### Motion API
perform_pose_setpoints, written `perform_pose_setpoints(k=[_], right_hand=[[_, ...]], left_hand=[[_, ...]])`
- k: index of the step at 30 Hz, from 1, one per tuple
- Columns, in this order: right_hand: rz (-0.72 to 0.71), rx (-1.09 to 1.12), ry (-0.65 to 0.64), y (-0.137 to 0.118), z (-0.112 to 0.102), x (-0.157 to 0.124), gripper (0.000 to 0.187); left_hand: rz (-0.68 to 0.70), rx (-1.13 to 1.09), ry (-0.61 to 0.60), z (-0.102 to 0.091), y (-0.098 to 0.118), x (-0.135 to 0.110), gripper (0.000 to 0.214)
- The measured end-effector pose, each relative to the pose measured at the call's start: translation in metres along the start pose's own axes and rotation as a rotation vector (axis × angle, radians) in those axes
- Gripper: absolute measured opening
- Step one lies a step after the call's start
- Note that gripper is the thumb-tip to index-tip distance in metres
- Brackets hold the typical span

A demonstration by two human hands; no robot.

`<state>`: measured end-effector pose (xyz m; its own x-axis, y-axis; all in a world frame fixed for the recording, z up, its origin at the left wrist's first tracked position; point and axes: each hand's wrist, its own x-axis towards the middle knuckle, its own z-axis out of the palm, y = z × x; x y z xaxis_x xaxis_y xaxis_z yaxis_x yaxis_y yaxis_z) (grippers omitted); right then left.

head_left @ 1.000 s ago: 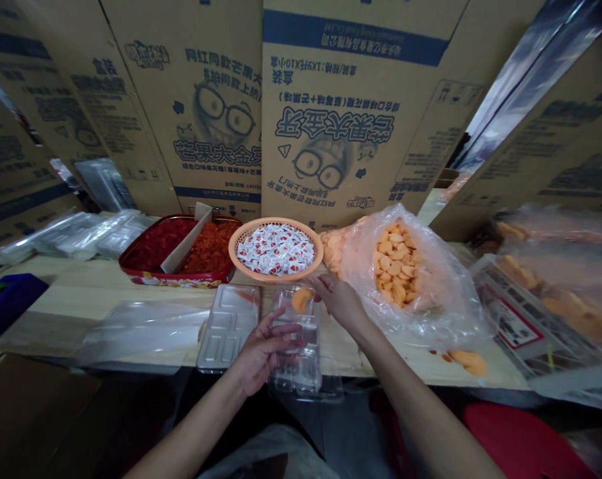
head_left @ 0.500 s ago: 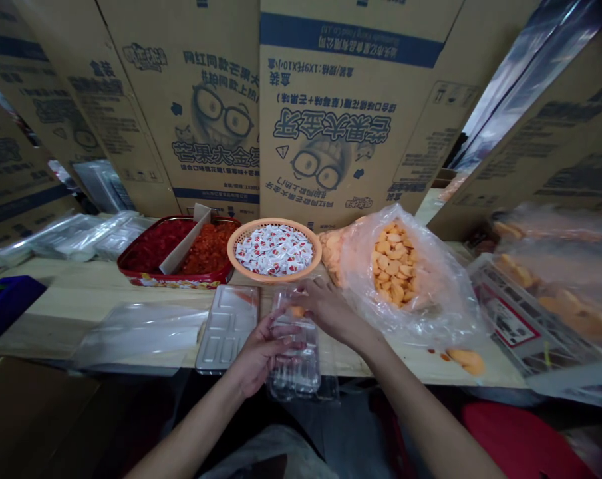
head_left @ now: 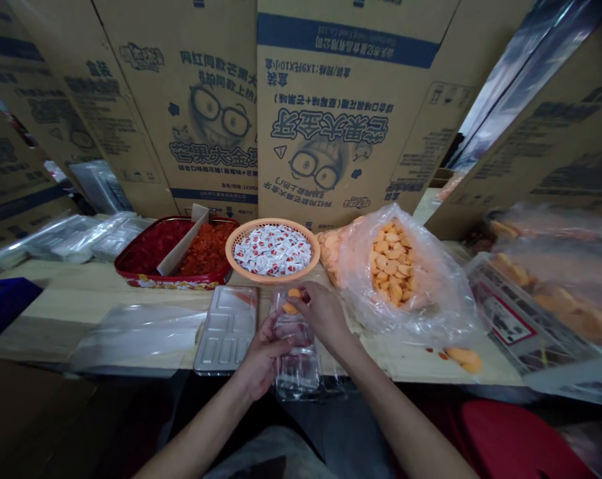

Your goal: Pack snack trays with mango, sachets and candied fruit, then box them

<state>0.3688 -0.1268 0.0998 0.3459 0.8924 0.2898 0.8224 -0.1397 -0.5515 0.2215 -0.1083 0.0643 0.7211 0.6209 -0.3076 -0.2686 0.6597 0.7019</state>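
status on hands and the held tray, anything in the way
Left hand holding clear tray. Right hand at orange candy, tray's far end. No obstruction seen.

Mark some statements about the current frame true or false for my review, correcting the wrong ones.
1. The left hand has its grip on the clear tray. True.
2. The right hand is inside the plastic bag. False: its fingertips are at an orange piece over the clear tray.
3. The basket of wrapped packets stands between the red tin and the plastic bag. True.
4. The red tin is undivided. False: a divider splits it.
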Motion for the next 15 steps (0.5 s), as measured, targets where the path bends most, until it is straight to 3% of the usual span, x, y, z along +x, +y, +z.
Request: perform_pose_setpoints(k=[2,5,8,10,12,15], right_hand=[[-0.038,0.076,0.073,0.007,-0.007,0.002,0.024],[0.028,0.115,0.337,0.034,-0.029,0.011,0.029],[0.19,-0.117,0.476,0.076,-0.058,0.019,0.027],[0.378,-0.394,0.37,0.107,-0.076,0.02,0.032],[0.55,-0.63,0.108,0.137,-0.088,0.017,0.036],[0.686,-0.718,-0.118,0.176,-0.095,0.009,0.028]], left_hand=[[-0.021,-0.009,-0.004,-0.003,0.001,0.0,0.064],[-0.048,-0.021,-0.019,-0.01,0.003,0.0,0.065],[-0.058,-0.028,-0.036,-0.014,0.006,0.0,0.063],[-0.063,-0.034,-0.041,-0.015,0.007,0.001,0.063],[-0.064,-0.049,-0.039,-0.015,0.008,0.0,0.062],[-0.076,-0.076,-0.038,-0.015,0.01,-0.001,0.063]])
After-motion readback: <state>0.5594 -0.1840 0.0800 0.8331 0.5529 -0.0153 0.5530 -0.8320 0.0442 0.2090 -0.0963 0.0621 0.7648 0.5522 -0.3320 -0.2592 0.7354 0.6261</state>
